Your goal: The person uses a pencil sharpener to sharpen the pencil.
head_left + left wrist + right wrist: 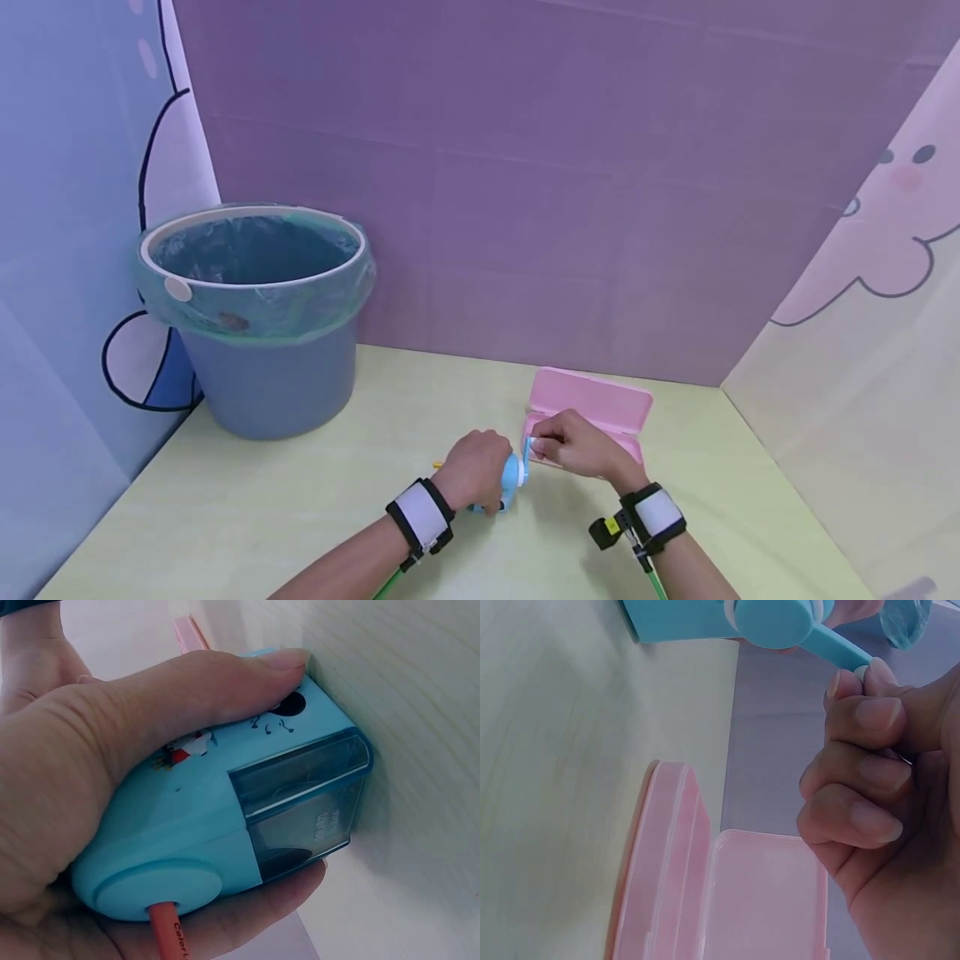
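A light-blue crank pencil sharpener (pixel 210 817) is gripped by my left hand (pixel 477 468), its thumb lying across the printed side and fingers underneath. A clear dark shavings drawer (pixel 307 802) shows at the sharpener's base. Out of the round hole at its end sticks an orange-red pencil (pixel 171 937) with lettering. My right hand (pixel 581 446) pinches the knob at the end of the blue crank handle (pixel 844 649) between thumb and forefinger, the other fingers curled. Behind that hand lies an open pink pencil case (pixel 592 398), partly hidden by it.
On the left stands a blue-grey bin (pixel 273 379) lined with a greenish plastic bag (pixel 258 312). A purple wall panel (pixel 480 192) closes off the back of the pale table (pixel 300 517). Printed panels rise along both sides.
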